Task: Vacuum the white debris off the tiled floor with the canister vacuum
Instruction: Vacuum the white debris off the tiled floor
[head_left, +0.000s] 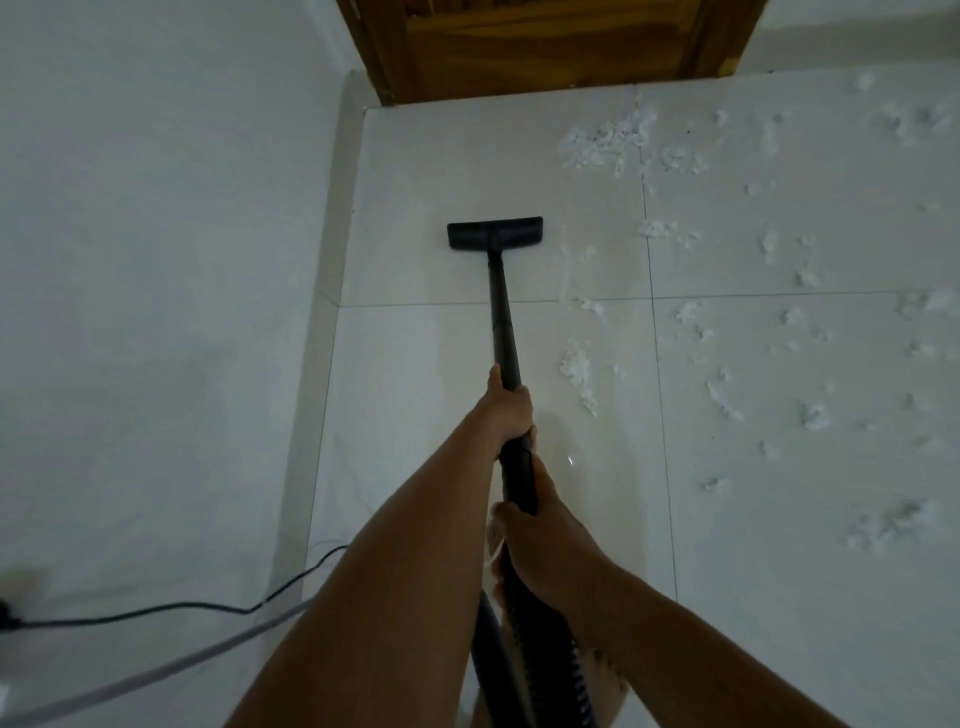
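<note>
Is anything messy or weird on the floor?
Yes. White fluff is scattered over the tiles right of the vacuum head, thickest near the wooden door. It's loose mess that doesn't belong there.

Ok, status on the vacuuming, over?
Left hand and right hand both grip the black vacuum wand. Black floor head on bare pale tile; white fluffy debris lies to its right. Black power cord trails behind-left, clear of the head.

The hose (577, 675) and cord (156, 607) run off the frame's edges.
</note>
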